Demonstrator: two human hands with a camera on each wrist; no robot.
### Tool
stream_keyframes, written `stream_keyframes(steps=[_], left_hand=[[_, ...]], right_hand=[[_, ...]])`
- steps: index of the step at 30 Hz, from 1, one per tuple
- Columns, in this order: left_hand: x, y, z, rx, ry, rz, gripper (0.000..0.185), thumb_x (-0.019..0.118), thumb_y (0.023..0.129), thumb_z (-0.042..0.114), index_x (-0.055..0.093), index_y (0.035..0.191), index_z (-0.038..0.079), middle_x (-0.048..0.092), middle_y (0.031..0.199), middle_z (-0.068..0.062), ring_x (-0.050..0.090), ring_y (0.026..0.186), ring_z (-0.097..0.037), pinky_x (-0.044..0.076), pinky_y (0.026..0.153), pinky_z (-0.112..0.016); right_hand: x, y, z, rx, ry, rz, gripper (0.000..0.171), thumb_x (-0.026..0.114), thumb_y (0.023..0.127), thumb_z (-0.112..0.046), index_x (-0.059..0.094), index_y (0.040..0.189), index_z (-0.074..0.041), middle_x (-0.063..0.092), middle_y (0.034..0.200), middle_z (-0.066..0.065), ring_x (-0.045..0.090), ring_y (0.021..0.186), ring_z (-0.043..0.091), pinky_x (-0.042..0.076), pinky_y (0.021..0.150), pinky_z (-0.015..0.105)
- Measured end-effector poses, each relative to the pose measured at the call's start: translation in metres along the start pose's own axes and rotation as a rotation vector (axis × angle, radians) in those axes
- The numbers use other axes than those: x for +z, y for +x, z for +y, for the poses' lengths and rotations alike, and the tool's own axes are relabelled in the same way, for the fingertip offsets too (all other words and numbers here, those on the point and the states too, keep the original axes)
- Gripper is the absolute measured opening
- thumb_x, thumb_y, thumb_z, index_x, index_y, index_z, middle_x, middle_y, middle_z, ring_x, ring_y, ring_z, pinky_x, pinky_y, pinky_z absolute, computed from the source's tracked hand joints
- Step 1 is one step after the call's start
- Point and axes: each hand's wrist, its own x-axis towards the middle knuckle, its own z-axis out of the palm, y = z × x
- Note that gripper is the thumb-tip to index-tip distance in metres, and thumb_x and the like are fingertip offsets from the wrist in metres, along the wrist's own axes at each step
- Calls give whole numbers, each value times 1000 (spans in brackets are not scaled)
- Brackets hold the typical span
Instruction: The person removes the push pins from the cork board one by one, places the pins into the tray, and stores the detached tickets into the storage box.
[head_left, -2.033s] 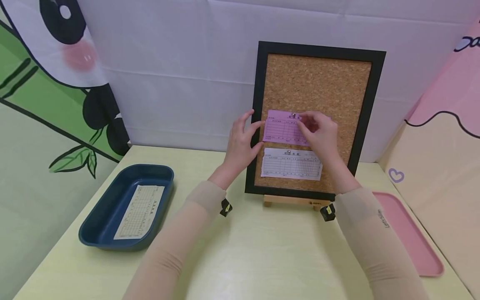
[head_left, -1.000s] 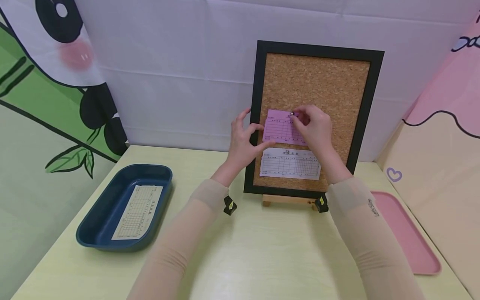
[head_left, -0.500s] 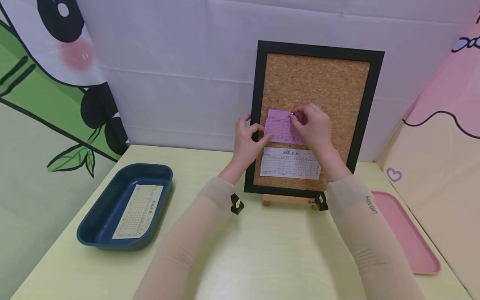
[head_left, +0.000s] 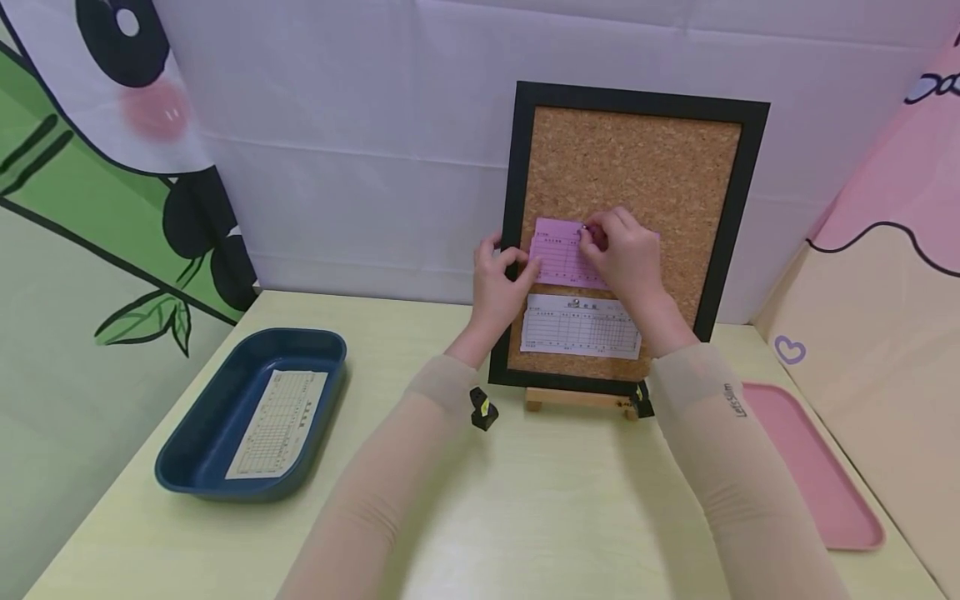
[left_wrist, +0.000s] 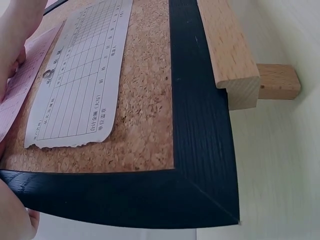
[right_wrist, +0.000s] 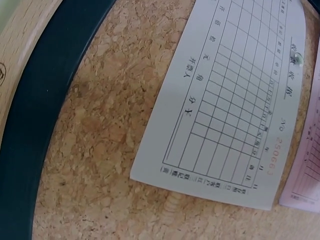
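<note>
Cork board (head_left: 637, 158) in a black frame stands upright on a small wooden easel (head_left: 577, 400) at the far middle of the tabletop (head_left: 525, 517). Pink slip (head_left: 558, 254) lies flat against the cork, mid-board, with a white form (head_left: 581, 327) pinned just below it. Right hand (head_left: 626, 258) covers the slip's right part; its grip is pressed together, fingertips pinching a small pin head (head_left: 584, 227) at the slip's top edge. Left hand (head_left: 498, 283) sits at the board's left frame edge, fingers curled, thumb and forefinger pinching the slip's left edge. Both forearms wear beige sleeves. White form shows a pin (right_wrist: 298, 58) near its heading in the right wrist view; its torn lower edge shows in the left wrist view. Near left on the tabletop: dark blue tray (head_left: 195, 467) holding a pale gridded form (head_left: 277, 423). Right edge: pink tray (head_left: 821, 475), lying flat.
</note>
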Motion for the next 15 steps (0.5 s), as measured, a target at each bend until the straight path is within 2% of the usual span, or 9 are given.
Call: stream_keyframes(steps=[8,15], left_hand=[[2,0,-2,1,-61,19,22,66,89,26,66,83,4,42,133,-13,47,118,-25,44,98,-32],[5,0,-3,7,-68,35,22,67,89,25,66,82,5,43,130,-13,48,115,-24,45,96,-32]], right_hand=[[1,0,1,-43,-1,6,13,65,85,-10,65,87,2,59,76,13,57,59,21,49,52,34],[0,1,2,-62,-5,8,12,65,84,-9,64,86,2,59,75,13,56,58,22,49,51,35]])
